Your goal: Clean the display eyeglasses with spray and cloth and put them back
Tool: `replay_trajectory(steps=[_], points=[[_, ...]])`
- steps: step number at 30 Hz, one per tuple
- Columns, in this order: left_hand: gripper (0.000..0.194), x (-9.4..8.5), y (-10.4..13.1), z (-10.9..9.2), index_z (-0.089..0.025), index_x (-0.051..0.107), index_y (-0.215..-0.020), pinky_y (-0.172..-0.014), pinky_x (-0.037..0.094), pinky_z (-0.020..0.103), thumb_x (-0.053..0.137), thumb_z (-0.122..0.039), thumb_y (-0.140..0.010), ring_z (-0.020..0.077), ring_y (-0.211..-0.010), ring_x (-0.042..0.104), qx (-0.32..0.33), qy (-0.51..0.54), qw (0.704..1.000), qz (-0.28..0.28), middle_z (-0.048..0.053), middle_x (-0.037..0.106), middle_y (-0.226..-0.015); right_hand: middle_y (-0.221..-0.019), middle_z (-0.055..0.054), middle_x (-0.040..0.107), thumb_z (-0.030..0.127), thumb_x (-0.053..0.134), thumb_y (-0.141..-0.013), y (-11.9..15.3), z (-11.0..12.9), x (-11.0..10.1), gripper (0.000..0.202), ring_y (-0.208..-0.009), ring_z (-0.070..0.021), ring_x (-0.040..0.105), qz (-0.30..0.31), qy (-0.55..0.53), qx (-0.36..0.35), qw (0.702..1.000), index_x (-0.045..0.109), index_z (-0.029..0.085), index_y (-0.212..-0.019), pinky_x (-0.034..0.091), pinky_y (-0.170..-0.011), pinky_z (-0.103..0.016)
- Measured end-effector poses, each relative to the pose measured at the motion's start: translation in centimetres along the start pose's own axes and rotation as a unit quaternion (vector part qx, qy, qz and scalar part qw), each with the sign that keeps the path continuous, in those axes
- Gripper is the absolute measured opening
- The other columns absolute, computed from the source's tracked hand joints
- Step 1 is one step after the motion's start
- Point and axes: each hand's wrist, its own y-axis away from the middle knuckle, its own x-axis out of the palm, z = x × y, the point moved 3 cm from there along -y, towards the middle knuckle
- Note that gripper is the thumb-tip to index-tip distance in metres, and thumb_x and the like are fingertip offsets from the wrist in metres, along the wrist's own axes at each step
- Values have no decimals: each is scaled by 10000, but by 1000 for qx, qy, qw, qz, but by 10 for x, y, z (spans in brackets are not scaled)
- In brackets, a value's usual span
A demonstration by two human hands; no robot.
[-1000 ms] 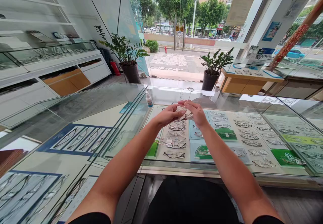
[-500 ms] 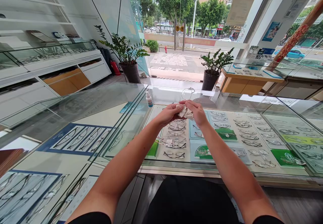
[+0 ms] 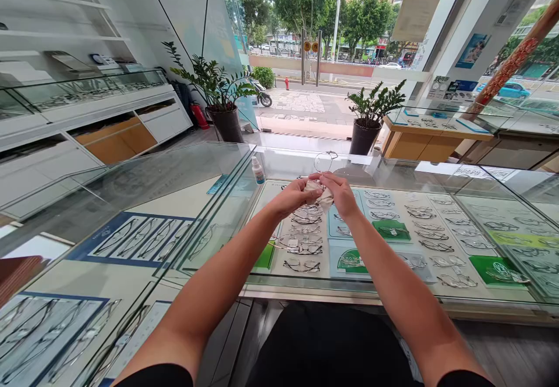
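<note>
Above the glass display counter (image 3: pixel 279 285), both hands are closed together around a crumpled whitish cloth (image 3: pixel 325 199). My left hand (image 3: pixel 293 194) grips it from the left, thumb on top. From the other side my right hand (image 3: pixel 339 191) presses its fingers onto the cloth. A thin round rim of a pair of eyeglasses (image 3: pixel 324 161) sticks up just beyond the fingers; the rest of the pair is hidden by the cloth and hands. Left of the hands, a small spray bottle (image 3: pixel 258 171) with a white top stands upright on the glass.
Rows of spectacle frames (image 3: pixel 430 237) lie inside the counter under the glass. More frames sit in the left case (image 3: pixel 144 238). Beyond the counter are two potted plants (image 3: pixel 225 122), a glass door and a wooden display cabinet (image 3: pixel 432 139).
My fingers have shifted slightly on the cloth, which is now bunched differently. The glasses stay almost in place. Outside, a scooter has come into view behind the left plant.
</note>
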Motion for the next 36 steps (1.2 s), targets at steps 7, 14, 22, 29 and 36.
replay_trajectory(steps=[7, 14, 22, 29, 36], points=[[543, -2, -3, 2, -135, 689, -1018, -564, 165, 270, 925, -554, -766, 72, -577, 252, 9, -7, 1000, -6, -95, 357, -629, -1177, -48, 759, 454, 678, -939, 1, -3, 2, 268, -1199, -273, 653, 7, 29, 6, 1000, 849, 265, -1021, 484, -1100, -428], [562, -2, -3, 3, -137, 692, -1010, -551, 161, 259, 921, -584, -757, 67, -567, 264, 10, -6, 1000, -14, -92, 374, -620, -1146, -55, 763, 514, 691, -919, 3, -2, 4, 319, -1117, -268, 658, 3, 57, 13, 998, 823, 266, -1071, 557, -986, -424], [537, -1, -2, 2, -144, 668, -923, -566, 165, 270, 942, -565, -732, 68, -578, 262, 8, -1, 1000, -23, -89, 363, -633, -1058, -56, 766, 526, 716, -910, 5, -1, 5, 304, -1037, -270, 689, 2, 39, 34, 999, 812, 286, -1069, 593, -881, -416], [542, -2, -2, 3, -148, 653, -912, -574, 155, 280, 932, -581, -743, 72, -584, 252, 10, -15, 1000, -25, -91, 341, -632, -1025, -55, 770, 513, 716, -916, 7, 1, 5, 299, -1028, -275, 696, 3, 43, 41, 998, 813, 286, -1085, 594, -881, -415], [571, -6, -5, 9, -137, 655, -874, -562, 220, 246, 911, -632, -752, 64, -586, 316, 5, -17, 999, -41, -70, 411, -640, -1039, -55, 756, 508, 716, -912, 8, 4, 7, 313, -1012, -259, 680, 8, 44, 39, 998, 810, 278, -1102, 588, -885, -404]])
